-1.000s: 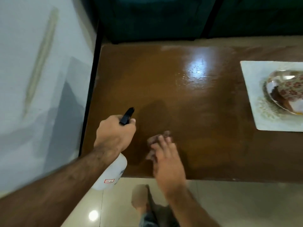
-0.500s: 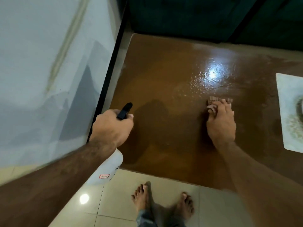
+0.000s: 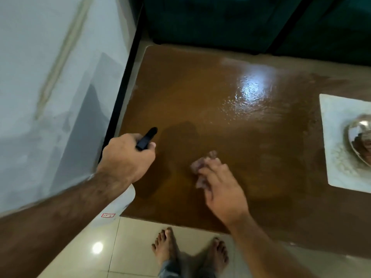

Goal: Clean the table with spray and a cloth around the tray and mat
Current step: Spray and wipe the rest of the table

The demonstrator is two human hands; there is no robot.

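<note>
My left hand point(image 3: 126, 157) grips a white spray bottle point(image 3: 118, 205) by its black trigger head point(image 3: 146, 138), held over the table's near left corner. My right hand point(image 3: 220, 185) presses a small pinkish-brown cloth point(image 3: 201, 164) flat on the glossy brown table point(image 3: 200, 101), fingers spread over it; the hand is motion-blurred. At the right edge lies a white mat point(image 3: 337, 141) with a shiny metal tray point(image 3: 359, 141) on it, partly cut off by the frame.
A grey-white wall point(image 3: 50, 87) with a black edge strip runs along the table's left side. Dark teal furniture point(image 3: 220, 21) stands behind the table. My bare feet point(image 3: 190, 249) are on pale floor tiles by the near edge.
My right hand has slid the cloth back toward the near edge and to the left, after reaching farther out half a second ago. The left hand with the bottle has stayed put.
</note>
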